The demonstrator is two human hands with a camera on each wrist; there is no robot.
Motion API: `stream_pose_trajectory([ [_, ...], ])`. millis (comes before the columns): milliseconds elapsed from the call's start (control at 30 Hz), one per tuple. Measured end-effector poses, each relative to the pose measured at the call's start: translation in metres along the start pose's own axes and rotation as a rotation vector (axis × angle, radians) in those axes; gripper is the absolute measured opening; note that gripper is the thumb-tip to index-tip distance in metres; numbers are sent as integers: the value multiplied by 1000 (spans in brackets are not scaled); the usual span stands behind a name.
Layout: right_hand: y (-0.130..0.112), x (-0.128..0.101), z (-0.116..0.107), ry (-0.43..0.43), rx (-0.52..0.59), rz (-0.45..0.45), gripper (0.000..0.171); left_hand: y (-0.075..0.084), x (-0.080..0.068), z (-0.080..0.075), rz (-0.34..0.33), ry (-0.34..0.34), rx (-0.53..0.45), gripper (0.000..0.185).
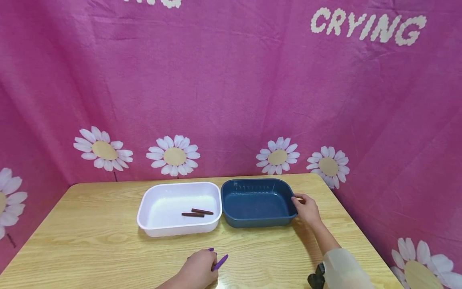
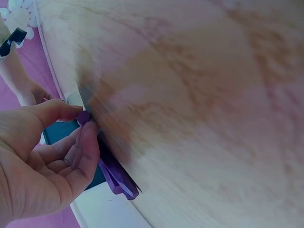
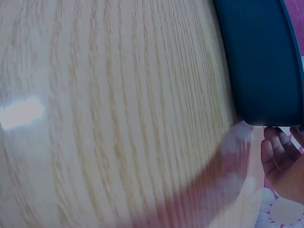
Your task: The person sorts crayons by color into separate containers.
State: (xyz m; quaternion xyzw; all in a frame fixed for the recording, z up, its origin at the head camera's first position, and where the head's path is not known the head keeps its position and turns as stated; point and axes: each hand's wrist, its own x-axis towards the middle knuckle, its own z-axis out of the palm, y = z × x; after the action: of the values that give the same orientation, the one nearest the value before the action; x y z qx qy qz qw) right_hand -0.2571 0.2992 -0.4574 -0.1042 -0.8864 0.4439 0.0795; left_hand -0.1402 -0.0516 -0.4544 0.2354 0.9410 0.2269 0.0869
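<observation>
Your left hand (image 1: 197, 271) pinches two purple crayons (image 1: 219, 262), your right hand (image 1: 307, 209) grips the blue bin (image 1: 257, 218), empty beside the white bin (image 1: 173, 229) holding two brown crayons (image 1: 196, 212).

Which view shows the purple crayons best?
Left wrist: the crayons fill the frame close up, pinched by the left hand at the table edge. Head view shows only small tips past the fingers. Right wrist view shows none.

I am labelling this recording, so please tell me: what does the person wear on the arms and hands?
Both hands are bare: no gloves and no rings are visible. The right hand comes out of a loose pale cream sleeve, and a small black device sits beside that sleeve. The left hand shows no sleeve in view.
</observation>
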Motion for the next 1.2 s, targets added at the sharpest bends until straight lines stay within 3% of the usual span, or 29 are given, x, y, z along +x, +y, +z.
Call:
stream_pose_trajectory([
  [133, 1, 1, 2, 36, -8, -36, 39, 1, 1, -2, -19, -31, -28, 9],
  [267, 0, 0, 3, 58, -7, -54, 38, 1, 2, -4, 0, -16, -61, 2],
  [733, -1, -2, 5, 75, 18, -56, 37, 2, 10, -19, 96, 149, -89, 3],
  [1033, 2, 0, 6, 71, 23, -50, 37, 6, 21, -38, 99, 201, -144, 6],
  [1200, 2, 0, 5, 81, 17, -56, 36, 10, 32, -50, 136, 245, -116, 8],
])
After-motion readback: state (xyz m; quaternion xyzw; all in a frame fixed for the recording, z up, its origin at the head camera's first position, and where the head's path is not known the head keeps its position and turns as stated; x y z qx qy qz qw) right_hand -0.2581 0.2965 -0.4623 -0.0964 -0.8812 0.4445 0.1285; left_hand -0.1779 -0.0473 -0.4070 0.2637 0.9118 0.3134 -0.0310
